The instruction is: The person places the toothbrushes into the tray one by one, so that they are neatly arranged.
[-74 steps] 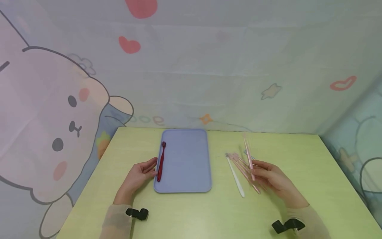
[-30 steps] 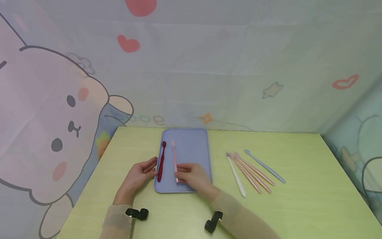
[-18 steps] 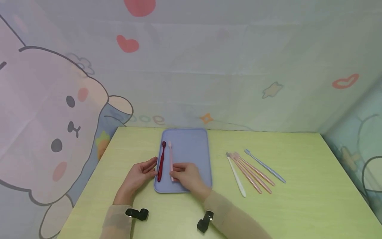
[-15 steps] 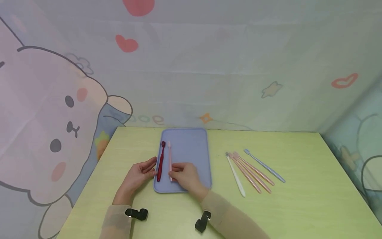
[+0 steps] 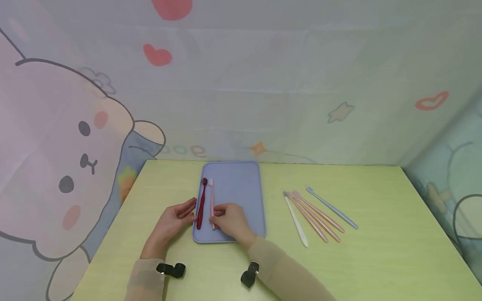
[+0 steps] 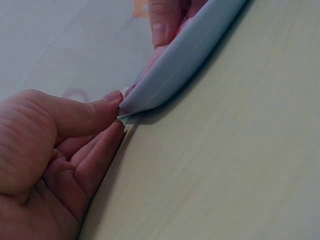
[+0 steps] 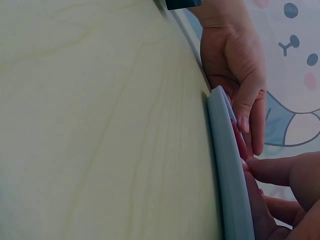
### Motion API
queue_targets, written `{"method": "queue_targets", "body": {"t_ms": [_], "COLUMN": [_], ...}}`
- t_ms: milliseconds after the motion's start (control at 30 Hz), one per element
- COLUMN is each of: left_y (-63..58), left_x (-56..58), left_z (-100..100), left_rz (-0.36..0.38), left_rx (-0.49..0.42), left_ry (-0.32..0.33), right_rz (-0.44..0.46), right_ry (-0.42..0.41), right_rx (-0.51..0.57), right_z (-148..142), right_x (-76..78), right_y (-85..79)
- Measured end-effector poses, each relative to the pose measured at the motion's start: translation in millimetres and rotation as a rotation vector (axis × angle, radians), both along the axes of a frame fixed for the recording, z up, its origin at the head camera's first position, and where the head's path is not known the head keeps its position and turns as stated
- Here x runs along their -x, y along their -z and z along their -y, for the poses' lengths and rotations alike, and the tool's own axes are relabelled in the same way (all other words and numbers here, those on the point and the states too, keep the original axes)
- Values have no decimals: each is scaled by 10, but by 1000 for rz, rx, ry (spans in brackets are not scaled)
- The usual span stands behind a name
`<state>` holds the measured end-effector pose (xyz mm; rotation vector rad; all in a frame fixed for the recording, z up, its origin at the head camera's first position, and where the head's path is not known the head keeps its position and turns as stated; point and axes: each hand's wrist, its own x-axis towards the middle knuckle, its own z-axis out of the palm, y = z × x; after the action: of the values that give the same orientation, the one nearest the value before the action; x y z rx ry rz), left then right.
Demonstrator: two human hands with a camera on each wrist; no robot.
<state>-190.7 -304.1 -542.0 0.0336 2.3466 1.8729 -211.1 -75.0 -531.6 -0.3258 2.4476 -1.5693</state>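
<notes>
A blue-grey tray point(image 5: 241, 184) lies on the table in the head view. My left hand point(image 5: 173, 221) holds its left edge, thumb at the rim point(image 6: 175, 70) in the left wrist view. Inside the tray, along its left side, lies a dark red toothbrush point(image 5: 201, 207). Just right of it, roughly parallel, is a pink toothbrush point(image 5: 212, 196). The thumb and fingers of my right hand point(image 5: 233, 221) pinch the lower handle of this pink one. In the right wrist view, the tray wall point(image 7: 227, 165) hides most of both brushes.
Right of the tray, a white toothbrush point(image 5: 296, 221), two pink toothbrushes point(image 5: 310, 219) and a light blue toothbrush point(image 5: 333, 209) lie fanned out on the yellow-green table point(image 5: 376, 251). A printed cloth backdrop point(image 5: 233, 83) stands behind the table's far edge.
My right hand has carried the pink toothbrush from the group on the right into the tray, then moved it left toward the red one. My left hand stays at the tray's edge.
</notes>
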Motion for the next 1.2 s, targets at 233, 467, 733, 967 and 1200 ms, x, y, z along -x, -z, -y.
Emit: {"method": "queue_targets", "body": {"t_ms": [233, 467, 733, 967, 1200], "left_y": [-4, -7, -10, -24, -41], "left_x": [0, 8, 1, -8, -20], "left_z": [10, 27, 30, 24, 9], "left_rz": [3, 13, 14, 17, 16], "left_rx": [5, 0, -16, -14, 3], "left_ry": [0, -12, -1, -9, -11], "right_rz": [-48, -81, -95, -91, -90], "right_ry": [2, -18, -28, -34, -35], "right_rx": [-76, -97, -103, -107, -107], "right_z": [24, 46, 69, 76, 80], "right_x": [7, -1, -12, -23, -24], "right_y": [-8, -4, 24, -7, -25]}}
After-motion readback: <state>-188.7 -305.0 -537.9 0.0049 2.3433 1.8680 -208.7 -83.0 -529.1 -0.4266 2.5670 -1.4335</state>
